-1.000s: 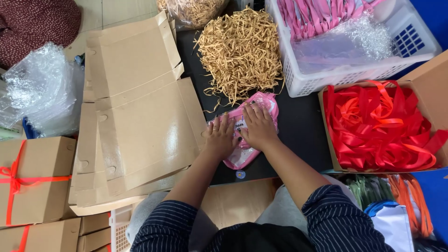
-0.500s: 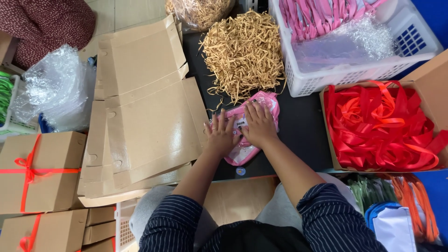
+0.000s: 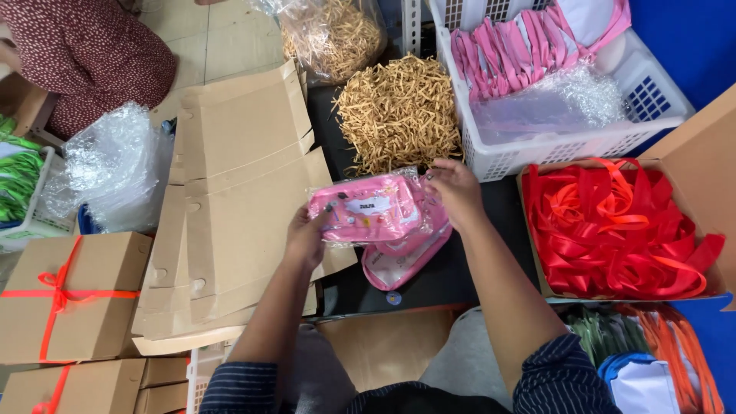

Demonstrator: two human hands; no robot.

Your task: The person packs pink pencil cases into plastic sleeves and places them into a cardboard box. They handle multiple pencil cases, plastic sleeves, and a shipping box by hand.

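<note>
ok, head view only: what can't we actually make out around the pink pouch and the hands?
- Left hand: fingers behind the wrapped pink pouch, grip unseen.
- Second pink pouch: upper part covered by the held one.
- Right hand: fingertips at the wrapper's edge; whether pinching, unclear.
- Red ribbon box: cut off by the right edge.
- Paper shred bag: top cut by the frame.

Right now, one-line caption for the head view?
Both hands, left hand and right hand, hold a pink wrapped pouch above a second pink pouch.

Pink pouch (image 3: 366,215) in clear wrap, held level above second pink pouch (image 3: 402,257) on table.
</note>
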